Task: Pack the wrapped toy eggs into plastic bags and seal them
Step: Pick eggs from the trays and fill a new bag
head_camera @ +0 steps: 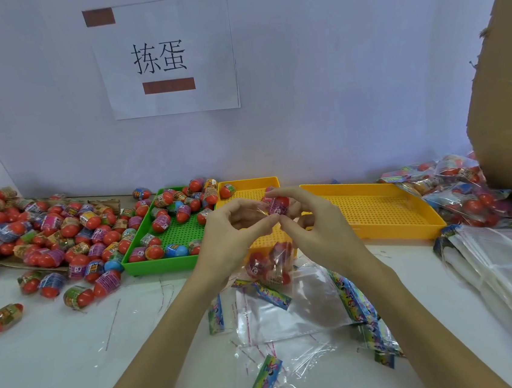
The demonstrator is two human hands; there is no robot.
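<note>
Our left hand [233,227] pinches the plastic bag [271,265] mouth; our right hand [307,216] grips an egg [278,205]; we should keep the mouth wide.

This is a small hand-packing workstation, workshop-type. A printed paper sign [167,56] is taped to the far wall. Bulk wrapped toy eggs [47,234] lie heaped far left, sorting trays [376,209] stand centre, stacked plastic bags [508,262] lie right, beside a cardboard carton [504,73].
</note>
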